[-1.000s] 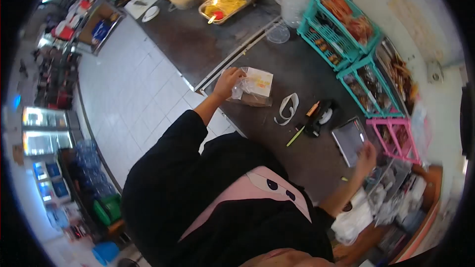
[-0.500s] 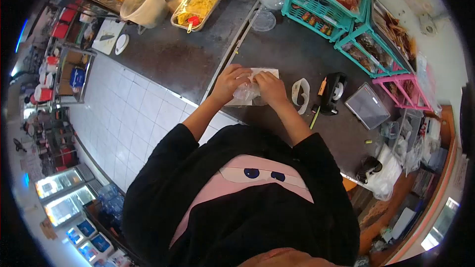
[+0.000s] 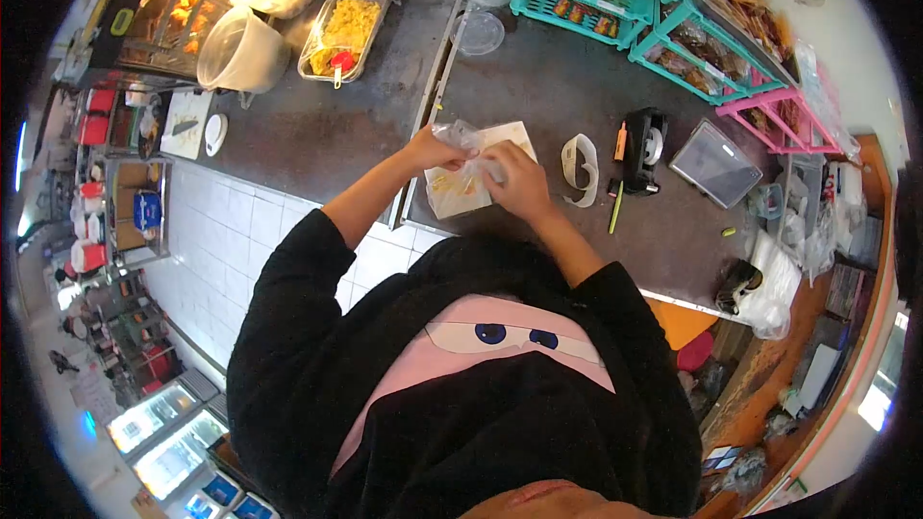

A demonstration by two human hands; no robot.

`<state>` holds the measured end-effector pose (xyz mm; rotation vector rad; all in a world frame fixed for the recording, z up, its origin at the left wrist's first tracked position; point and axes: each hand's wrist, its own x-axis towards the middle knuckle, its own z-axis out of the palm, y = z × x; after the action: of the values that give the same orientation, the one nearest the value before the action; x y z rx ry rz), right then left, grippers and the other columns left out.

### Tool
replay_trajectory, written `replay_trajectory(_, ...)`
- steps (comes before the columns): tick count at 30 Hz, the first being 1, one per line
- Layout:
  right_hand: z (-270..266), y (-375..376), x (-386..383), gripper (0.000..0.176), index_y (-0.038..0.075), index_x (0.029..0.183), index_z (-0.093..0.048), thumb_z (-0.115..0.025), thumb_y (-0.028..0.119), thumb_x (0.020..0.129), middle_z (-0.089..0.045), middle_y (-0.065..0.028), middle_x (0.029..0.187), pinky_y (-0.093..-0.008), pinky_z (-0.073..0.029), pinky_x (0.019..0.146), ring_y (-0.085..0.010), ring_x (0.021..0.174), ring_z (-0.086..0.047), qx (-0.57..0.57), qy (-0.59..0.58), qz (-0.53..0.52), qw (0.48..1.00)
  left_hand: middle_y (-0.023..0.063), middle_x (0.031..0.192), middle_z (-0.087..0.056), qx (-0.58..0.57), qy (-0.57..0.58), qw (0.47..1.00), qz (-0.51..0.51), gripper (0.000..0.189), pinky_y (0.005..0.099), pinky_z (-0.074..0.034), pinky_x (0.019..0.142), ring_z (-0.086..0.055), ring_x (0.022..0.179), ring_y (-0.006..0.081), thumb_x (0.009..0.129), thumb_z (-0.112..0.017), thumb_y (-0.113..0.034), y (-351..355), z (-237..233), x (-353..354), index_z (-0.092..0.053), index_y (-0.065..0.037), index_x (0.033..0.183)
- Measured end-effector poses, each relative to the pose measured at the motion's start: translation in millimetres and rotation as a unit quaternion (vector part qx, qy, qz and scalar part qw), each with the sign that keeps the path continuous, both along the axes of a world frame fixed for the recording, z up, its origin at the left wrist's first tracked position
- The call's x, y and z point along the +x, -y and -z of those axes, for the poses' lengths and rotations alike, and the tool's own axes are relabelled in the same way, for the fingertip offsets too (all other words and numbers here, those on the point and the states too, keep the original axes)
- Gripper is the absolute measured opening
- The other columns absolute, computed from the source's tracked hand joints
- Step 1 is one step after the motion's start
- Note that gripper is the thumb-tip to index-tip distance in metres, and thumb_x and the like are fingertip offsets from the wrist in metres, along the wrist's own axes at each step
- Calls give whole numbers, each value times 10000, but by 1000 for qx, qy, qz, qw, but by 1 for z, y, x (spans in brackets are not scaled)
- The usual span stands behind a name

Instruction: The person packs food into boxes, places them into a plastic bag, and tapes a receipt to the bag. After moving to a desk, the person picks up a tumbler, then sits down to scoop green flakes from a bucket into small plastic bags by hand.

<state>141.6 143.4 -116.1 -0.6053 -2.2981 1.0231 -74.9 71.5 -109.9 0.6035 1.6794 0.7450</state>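
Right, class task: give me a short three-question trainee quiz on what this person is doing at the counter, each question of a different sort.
1. True or false: the left hand and the right hand both grip the crumpled clear plastic bag over the dark counter.
2. Which stands nearest the white looped strip? A: black tape dispenser; B: white plastic bucket; C: pink wire basket.
3. Fill in: the rectangular metal tray holds ____ food.

Key: 1 true; 2 A; 3 yellow.
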Motion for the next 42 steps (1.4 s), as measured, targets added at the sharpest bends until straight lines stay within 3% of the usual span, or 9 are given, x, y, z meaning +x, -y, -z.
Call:
replay_trajectory(4, -14, 21, 2, 324, 132, 1106, -706, -800, 171, 798, -642, -67, 1084, -420, -541, 917, -311, 1073, -630, 68, 1, -45, 997, 42, 964, -735, -12, 227, 973, -31, 232, 249, -582, 788, -697, 865, 120, 907, -798, -190, 10, 12, -4, -730, -40, 1071)
replay_trajectory(10, 4, 28, -5, 209, 111, 1003, -736, -796, 115, 803, -666, -58, 1043, -419, -512, 948, -320, 1081, -619, 109, -47, -24, 993, 44, 1096, -708, -55, 320, 937, -133, 263, 238, -588, 857, -691, 1004, 123, 1016, -666, -201, 28, 49, -1, -670, -41, 1224)
replay_trajectory(13, 18, 28, -6, 130, 77, 982, -727, -772, 71, 859, -700, -58, 1022, -382, -538, 890, -260, 999, -668, 31, -96, 11, 995, 66, 1160, -688, -27, 341, 923, -174, 270, 241, -596, 901, -688, 1041, 139, 1033, -636, -185, 41, 44, 12, -653, -24, 1249)
replay_trajectory(15, 22, 34, -8, 113, 52, 982, -725, -773, 83, 884, -722, -60, 1004, -346, -549, 847, -213, 941, -694, -194, -98, 79, 973, 75, 1188, -675, 5, 335, 918, -213, 275, 236, -595, 920, -682, 1061, 150, 1038, -626, -175, 48, 35, 28, -645, -11, 1259)
replay_trajectory(17, 23, 40, -11, 112, 33, 983, -730, -775, 93, 900, -738, -62, 996, -316, -555, 812, -177, 899, -712, -319, -112, 140, 931, 87, 1240, -667, 42, 340, 908, -242, 296, 266, -591, 954, -667, 1114, 173, 1032, -631, -151, 56, 35, 41, -619, -7, 1291)
replay_trajectory(19, 6, 39, -15, 118, 20, 984, -744, -779, 100, 905, -749, -65, 996, -292, -557, 784, -150, 874, -720, -347, -143, 198, 906, 96, 1292, -658, 62, 308, 907, -282, 305, 287, -551, 1034, -647, 1159, 181, 1038, -612, -125, 57, 22, 59, -608, 1, 1316)
replay_trajectory(22, 7, 39, -11, 146, 6, 972, -743, -785, 107, 876, -763, -115, 925, -349, -552, 885, -225, 910, -739, -363, -74, 221, 902, 112, 1365, -634, 94, 292, 901, -308, 319, 327, -531, 1080, -632, 1201, 203, 1037, -607, -105, 60, 25, 71, -580, -17, 1341)
replay_trajectory(31, 5, 49, 4, 138, 43, 963, -793, -795, 112, 844, -755, -163, 1020, -370, -545, 900, -283, 1036, -720, -188, -84, 197, 958, 111, 1373, -633, 130, 265, 898, -326, 318, 335, -539, 1060, -625, 1222, 198, 1045, -579, -92, 62, 27, 83, -529, -55, 1357)
replay_trajectory(42, 0, 53, 10, 141, 85, 944, -806, -809, 123, 808, -766, -144, 1039, -389, -554, 932, -284, 1114, -702, -165, -79, 193, 964, 131, 1356, -627, 141, 258, 898, -328, 305, 369, -527, 1089, -619, 1241, 232, 1033, -572, -57, 60, 23, 86, -551, -26, 1336)
